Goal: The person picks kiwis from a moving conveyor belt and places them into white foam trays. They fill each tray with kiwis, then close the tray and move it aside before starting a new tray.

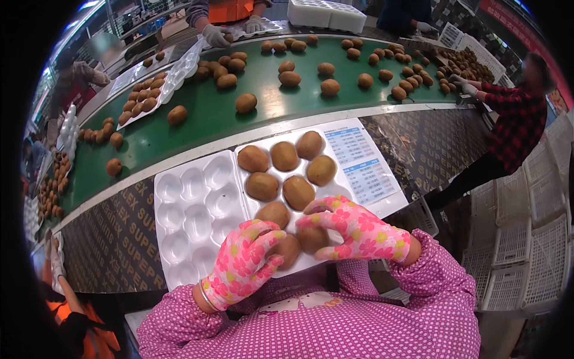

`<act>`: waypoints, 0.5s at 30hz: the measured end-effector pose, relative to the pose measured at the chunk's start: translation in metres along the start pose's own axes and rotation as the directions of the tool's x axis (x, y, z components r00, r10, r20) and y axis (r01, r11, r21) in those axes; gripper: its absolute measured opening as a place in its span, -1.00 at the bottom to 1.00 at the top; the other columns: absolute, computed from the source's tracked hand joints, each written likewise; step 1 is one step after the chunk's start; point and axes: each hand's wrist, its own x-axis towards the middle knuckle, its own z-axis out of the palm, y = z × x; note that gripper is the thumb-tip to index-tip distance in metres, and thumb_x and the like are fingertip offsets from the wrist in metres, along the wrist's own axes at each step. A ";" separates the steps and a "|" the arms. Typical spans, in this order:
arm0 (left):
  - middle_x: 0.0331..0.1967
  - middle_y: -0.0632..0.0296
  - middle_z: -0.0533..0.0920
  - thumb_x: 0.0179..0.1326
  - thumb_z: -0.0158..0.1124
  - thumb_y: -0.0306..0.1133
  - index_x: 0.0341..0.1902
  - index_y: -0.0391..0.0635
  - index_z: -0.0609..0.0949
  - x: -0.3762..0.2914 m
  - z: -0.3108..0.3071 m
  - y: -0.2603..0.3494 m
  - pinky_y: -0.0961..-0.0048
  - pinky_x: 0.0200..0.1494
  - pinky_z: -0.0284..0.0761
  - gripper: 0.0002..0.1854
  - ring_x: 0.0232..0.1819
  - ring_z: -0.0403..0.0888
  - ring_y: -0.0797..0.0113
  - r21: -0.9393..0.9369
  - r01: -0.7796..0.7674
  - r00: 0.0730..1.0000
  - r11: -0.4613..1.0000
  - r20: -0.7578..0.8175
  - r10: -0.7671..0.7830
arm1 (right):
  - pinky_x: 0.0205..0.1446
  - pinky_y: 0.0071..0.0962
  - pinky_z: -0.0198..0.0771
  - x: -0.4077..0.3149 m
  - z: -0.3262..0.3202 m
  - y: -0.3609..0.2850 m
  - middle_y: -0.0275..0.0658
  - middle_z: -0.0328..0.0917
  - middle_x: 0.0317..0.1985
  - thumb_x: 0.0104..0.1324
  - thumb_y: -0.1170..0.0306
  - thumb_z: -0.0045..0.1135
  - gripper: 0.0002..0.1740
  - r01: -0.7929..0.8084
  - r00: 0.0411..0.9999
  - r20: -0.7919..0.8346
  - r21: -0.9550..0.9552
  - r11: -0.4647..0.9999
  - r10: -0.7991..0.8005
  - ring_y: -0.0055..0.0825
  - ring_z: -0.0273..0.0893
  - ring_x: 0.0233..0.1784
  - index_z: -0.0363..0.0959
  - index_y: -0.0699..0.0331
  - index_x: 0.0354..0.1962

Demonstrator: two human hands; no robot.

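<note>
A white moulded plastic tray [197, 220] lies open before me, its left half with bare hollows and its right half bearing several brown kiwifruit [299, 193]. My left hand [246, 260], in a pink flowered glove, has its fingers around a kiwifruit [285, 251] at the tray's near edge. Just right of it my right hand [354, 231], gloved alike, holds its fingers about another kiwifruit [312, 238] in the near part of the tray. A third kiwifruit [273, 214] rests just beyond both hands. Part of each fruit at my hands is hidden by the fingers.
Beyond a pale rail, a green conveyor belt [287, 98] carries many kiwifruit. A printed sheet [367, 170] lies right of my tray. Co-workers stand across the belt, at the far right and at lower left. Stacked white trays [325, 15] stand behind; plastic crates [506, 278] are at right.
</note>
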 end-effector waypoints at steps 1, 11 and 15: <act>0.17 0.05 0.61 0.10 0.50 -0.53 0.24 -0.09 0.60 0.002 -0.004 -0.005 0.08 0.23 0.52 -0.43 0.20 0.58 -0.09 0.038 -0.010 0.999 0.999 -0.042 0.012 | 0.39 -0.14 0.43 0.000 -0.012 0.006 -0.17 0.56 0.24 0.15 0.45 0.53 -0.39 -0.018 0.998 -0.059 0.043 0.999 0.021 -0.09 0.44 0.42 0.61 0.15 0.20; 0.58 -0.12 0.31 0.43 0.30 -0.18 0.50 -0.10 0.46 -0.015 -0.042 -0.163 -0.04 0.63 0.11 -0.38 0.64 0.16 -0.20 0.552 0.465 0.881 0.692 -0.208 -0.426 | 0.58 -0.17 0.31 0.151 -0.064 0.168 -0.02 0.28 0.54 0.34 0.27 0.42 -0.28 -0.207 0.947 -0.286 -0.207 0.956 0.144 -0.02 0.28 0.58 0.40 0.06 0.43; 0.61 -0.14 0.26 0.44 0.28 -0.16 0.53 -0.09 0.43 -0.014 -0.038 -0.159 -0.09 0.66 0.04 -0.36 0.67 0.08 -0.23 0.540 0.485 0.868 0.688 -0.205 -0.452 | 0.67 -0.15 0.17 0.275 -0.051 0.211 0.02 0.15 0.62 0.35 0.21 0.43 -0.19 -0.232 0.948 -0.298 -0.423 0.876 0.107 0.03 0.12 0.67 0.31 0.07 0.49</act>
